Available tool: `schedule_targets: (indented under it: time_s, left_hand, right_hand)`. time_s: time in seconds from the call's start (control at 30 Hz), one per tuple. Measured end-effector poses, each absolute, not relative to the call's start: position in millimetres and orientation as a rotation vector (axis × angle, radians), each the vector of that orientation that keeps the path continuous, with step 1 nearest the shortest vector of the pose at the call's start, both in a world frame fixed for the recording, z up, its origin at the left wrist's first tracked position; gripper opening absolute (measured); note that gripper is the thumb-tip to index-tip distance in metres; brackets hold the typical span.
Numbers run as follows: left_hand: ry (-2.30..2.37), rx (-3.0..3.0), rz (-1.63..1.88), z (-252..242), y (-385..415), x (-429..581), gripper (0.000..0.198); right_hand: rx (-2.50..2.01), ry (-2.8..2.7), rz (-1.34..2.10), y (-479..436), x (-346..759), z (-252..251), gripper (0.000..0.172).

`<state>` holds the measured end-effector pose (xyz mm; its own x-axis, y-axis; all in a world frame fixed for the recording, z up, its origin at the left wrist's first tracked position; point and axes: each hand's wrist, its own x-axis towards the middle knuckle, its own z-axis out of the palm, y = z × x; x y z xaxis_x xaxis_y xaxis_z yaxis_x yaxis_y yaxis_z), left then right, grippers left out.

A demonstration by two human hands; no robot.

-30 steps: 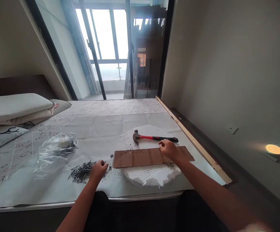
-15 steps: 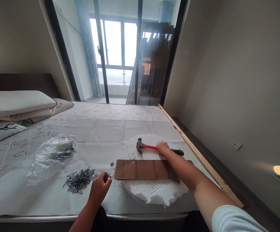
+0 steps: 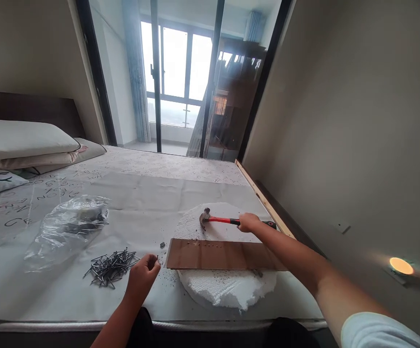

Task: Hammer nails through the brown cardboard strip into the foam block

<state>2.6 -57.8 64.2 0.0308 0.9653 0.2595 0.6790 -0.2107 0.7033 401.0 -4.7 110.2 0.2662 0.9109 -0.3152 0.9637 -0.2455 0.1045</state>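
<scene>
On hammer (image 3: 220, 220), right hand (image 3: 249, 223)

Board (image 3: 213, 254) on foam disc (image 3: 227, 290), hammer (image 3: 222, 220) behind it, nails (image 3: 110, 263) left of board, bag (image 3: 66, 227) behind nails

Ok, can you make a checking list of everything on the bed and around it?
Surface: paper sheet printed with letters, spread flat, dark specks near the front.
Job's things: hammer on the white foam disc; brown board across the disc, with a row of small dots; nail pile lying loose.
Clutter: crumpled plastic bag; pillows at left.
Hands: right hand closed round the hammer's handle; left hand curled, fingertips pinched, beside the nail pile.
Cables: nothing seen.
Surroundings: glass sliding door; wood strip along the sheet's right edge; lit lamp low at right.
</scene>
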Motion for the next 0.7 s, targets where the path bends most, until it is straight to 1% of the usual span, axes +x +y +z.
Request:
schedule_targets:
  time_s: [0.2,0.3,0.5,0.63,0.7]
  left_hand:
    - [1.609,1.812,1.063,60.7,-54.5,-0.4,0.032]
    - [1.559,1.756,1.073,56.7,-53.9,-0.2,0.035]
    - [1.403,1.706,1.031,64.1,-60.1,13.1,0.037]
    - [1.342,1.705,1.100,74.1,-50.7,37.7,0.031]
    - [1.395,1.663,1.192,73.6,-40.1,48.4,0.028]
  right_hand:
    - [2.452,1.703,-0.535,-40.4,387.9,121.6,0.029]
    - [2.578,1.754,-0.799,-64.2,371.2,128.9,0.026]
    - [2.626,1.988,-1.667,-138.8,343.2,156.7,0.015]
    - [2.567,2.002,-2.116,-201.1,335.1,157.9,0.017]
    - [2.442,1.791,-2.624,-227.7,333.7,147.1,0.021]
